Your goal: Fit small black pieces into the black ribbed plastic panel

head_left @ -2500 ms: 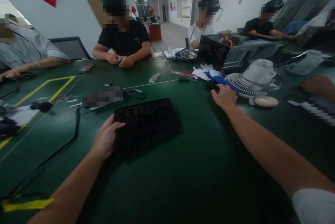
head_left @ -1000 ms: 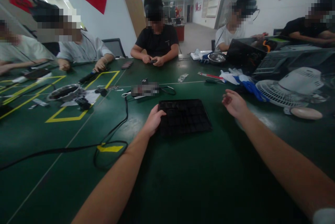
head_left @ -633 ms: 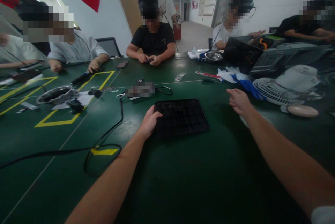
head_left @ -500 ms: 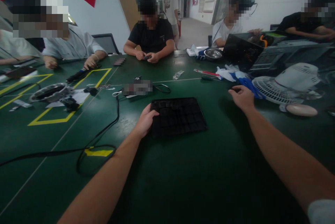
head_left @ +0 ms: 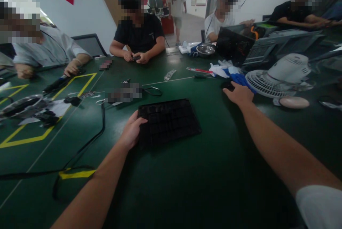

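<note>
Probably light, stiff and best held by its rim, the flat black rectangular gridded panel (head_left: 169, 122) is toward the near edge of the green bench (head_left: 187, 182); left hand (head_left: 133, 129) pinching its left side, right hand (head_left: 239, 94) half-curled at a small dark object (head_left: 227, 85), grip unclear.

Black object (head_left: 227, 85) partly behind right hand (head_left: 242, 94)
</note>
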Demonstrator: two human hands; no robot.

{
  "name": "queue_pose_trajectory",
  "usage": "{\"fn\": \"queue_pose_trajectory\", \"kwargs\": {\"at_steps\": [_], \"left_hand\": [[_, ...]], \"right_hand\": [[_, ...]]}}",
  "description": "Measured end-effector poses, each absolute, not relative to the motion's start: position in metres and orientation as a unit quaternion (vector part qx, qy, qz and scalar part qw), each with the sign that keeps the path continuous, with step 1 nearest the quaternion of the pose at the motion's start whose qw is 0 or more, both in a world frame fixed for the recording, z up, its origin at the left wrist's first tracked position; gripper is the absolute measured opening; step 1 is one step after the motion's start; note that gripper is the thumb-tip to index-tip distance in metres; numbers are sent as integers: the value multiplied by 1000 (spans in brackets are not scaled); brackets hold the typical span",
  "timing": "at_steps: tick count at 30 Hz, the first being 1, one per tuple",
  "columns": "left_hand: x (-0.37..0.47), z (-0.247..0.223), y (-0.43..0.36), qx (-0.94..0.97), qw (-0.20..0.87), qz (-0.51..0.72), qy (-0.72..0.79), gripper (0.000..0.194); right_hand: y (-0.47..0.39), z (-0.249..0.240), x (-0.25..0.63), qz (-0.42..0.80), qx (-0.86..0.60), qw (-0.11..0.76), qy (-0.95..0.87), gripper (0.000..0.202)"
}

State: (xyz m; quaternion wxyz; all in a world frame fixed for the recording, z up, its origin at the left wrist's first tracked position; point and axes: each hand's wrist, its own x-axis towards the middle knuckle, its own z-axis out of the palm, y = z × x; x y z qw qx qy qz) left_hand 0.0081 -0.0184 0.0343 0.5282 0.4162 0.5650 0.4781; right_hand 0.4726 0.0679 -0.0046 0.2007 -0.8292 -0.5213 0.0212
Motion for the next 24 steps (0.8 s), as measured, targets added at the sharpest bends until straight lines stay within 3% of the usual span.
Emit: {"fn": "queue_pose_trajectory", "kwargs": {"at_steps": [3, 11, 17, 24], "left_hand": [[8, 34, -19, 414, 532, 478, 563, 43], [8, 31, -19, 416, 540, 488, 545, 43], [8, 30, -19, 421, 540, 487, 542, 44], [9, 30, -18, 421, 544, 487, 539, 45]], "right_hand": [[62, -4, 458, 13, -821, 165, -546, 76], [43, 2, 388, 100, -635, 231, -731, 54], [39, 7, 372, 74, -683, 184, -703, 66], [40, 4, 380, 95, -686, 219, -687, 37]]}}
